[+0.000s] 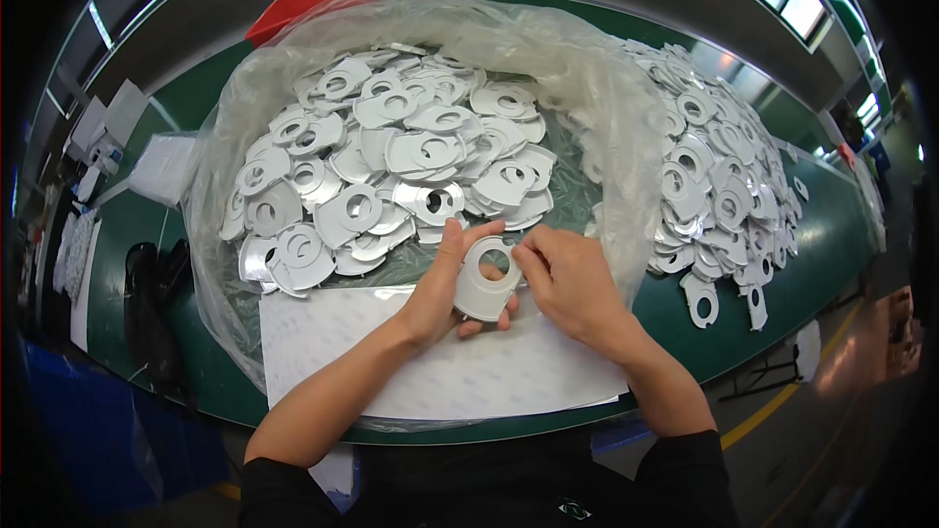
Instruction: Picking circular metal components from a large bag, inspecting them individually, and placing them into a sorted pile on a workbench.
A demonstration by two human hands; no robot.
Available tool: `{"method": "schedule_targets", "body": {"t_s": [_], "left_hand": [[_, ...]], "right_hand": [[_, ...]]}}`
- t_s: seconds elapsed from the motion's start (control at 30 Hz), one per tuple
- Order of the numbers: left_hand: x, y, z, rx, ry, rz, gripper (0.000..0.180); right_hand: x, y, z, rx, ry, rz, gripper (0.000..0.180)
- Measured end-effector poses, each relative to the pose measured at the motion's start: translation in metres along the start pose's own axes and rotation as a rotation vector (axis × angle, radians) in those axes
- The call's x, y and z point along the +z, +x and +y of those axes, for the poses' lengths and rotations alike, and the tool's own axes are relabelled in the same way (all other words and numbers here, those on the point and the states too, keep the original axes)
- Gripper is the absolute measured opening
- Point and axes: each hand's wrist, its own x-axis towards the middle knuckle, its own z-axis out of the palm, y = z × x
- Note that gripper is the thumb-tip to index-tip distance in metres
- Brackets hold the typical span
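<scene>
A flat light-grey plastic part (478, 297) with a large round hole rests in my left hand (437, 288), whose thumb and fingers grip its edges. My right hand (564, 274) is pinched closed at the part's upper right edge; whatever lies between its fingertips is too small to make out. Beneath both hands is a stack of white sheets (391, 372) at the table's front. Just beyond them, a big heap of similar grey parts (391, 127) lies on a spread clear plastic bag (626, 127).
A second heap of such parts (724, 166) covers the right side of the green table (782, 303). At the left lie a black object (152, 313) and a folded clear plastic bag (161, 168). A red bin edge (313, 5) shows at the back.
</scene>
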Motion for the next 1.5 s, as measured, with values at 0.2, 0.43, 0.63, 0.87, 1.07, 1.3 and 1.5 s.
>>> {"method": "schedule_targets", "body": {"t_s": [0.2,0.43,0.63,0.87,1.07,1.3,1.5], "left_hand": [[0.015,0.001,0.01,0.046,0.026,0.103,0.081],[0.001,-0.003,0.024,0.327,0.049,0.015,0.057],[-0.003,-0.059,0.087,0.511,0.433,0.34,0.037],[-0.029,-0.169,0.072,0.2,1.153,0.823,0.03],[-0.045,-0.214,0.016,0.132,1.141,0.934,0.053],[-0.063,-0.204,-0.008,0.317,0.634,0.873,0.056],[-0.046,-0.209,0.004,0.285,1.067,0.736,0.061]], "right_hand": [[-0.011,0.011,0.012,0.119,0.339,-0.035,0.017],[-0.12,0.019,0.061,0.361,0.585,0.754,0.028],[-0.122,-0.044,0.058,0.253,0.037,0.611,0.034],[-0.071,-0.14,-0.01,0.443,-0.038,0.031,0.062],[-0.023,-0.159,-0.044,0.385,-0.025,0.122,0.066],[-0.011,-0.134,-0.051,0.267,0.025,0.264,0.051],[-0.033,-0.124,-0.026,0.236,-0.235,0.106,0.042]]}}
